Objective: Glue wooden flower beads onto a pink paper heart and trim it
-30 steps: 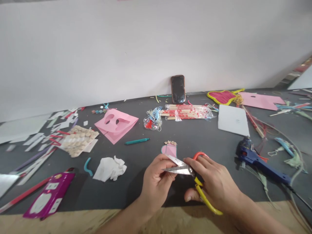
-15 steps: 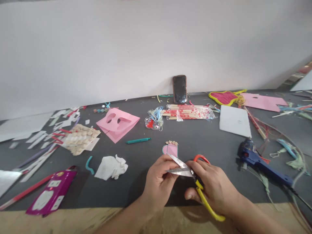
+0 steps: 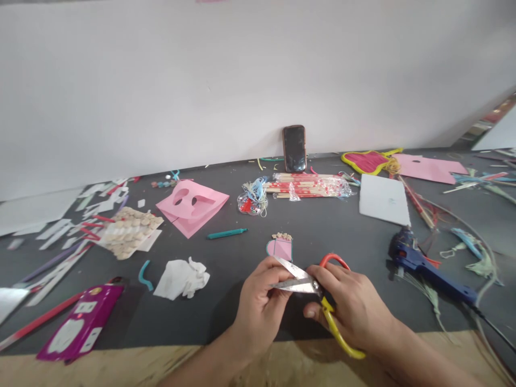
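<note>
From where I am standing, the person's right grip (image 3: 355,298) is holding a pair of scissors (image 3: 296,286), its fingers wrapping the red and yellow handles. The blades are standing apart and pointing at the left grip (image 3: 260,301), apparently so that something can be sitting between them. The left grip is forming a narrow pinch at the blades; whether it is holding anything I cannot tell, since fingers and steel are hiding the spot.

A small pink piece (image 3: 282,250) is showing just beyond the left grip, carrying a cluster of pale bits (image 3: 282,236) along its far edge. Its near end is disappearing behind the fingers (lying flat or being held, I cannot determine).

Farther out and left of that grip, a teal marker (image 3: 227,234) is lying on the dark desk (image 3: 181,325); a crumpled white tissue (image 3: 171,282) is resting nearer, to the same side. A blue glue gun (image 3: 437,277) is lying right of the right grip, its handle pointing toward the person, probably for convenient reach. Beyond both grips a phone (image 3: 294,149) is leaning against the wall (image 3: 201,80), presumably for support.
</note>
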### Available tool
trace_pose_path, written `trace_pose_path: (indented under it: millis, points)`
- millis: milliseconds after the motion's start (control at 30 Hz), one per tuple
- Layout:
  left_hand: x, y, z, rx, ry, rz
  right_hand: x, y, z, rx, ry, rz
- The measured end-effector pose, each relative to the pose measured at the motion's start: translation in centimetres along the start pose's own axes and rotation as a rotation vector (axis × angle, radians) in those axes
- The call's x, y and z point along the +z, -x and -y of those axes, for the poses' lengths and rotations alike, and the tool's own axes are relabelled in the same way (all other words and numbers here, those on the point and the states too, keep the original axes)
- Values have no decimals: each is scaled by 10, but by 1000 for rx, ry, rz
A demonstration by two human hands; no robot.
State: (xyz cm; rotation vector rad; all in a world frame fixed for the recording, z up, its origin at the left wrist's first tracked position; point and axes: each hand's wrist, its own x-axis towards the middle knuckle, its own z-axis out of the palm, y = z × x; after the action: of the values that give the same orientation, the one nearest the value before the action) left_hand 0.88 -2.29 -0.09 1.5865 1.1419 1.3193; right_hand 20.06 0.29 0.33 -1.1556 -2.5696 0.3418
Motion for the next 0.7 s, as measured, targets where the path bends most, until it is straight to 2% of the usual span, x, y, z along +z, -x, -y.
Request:
trace_pose_path:
  millis: [200, 400, 700]
  points:
    - [1, 1, 1, -24, -34, -16, -3, -4, -3, -28, 24, -52]
    - [1, 1, -1, -33, -47, 4, -7, -6, -2, -24, 47, -7]
    - [1, 1, 1, -76, -18, 37, -2, -4, -2, -27, -53, 19]
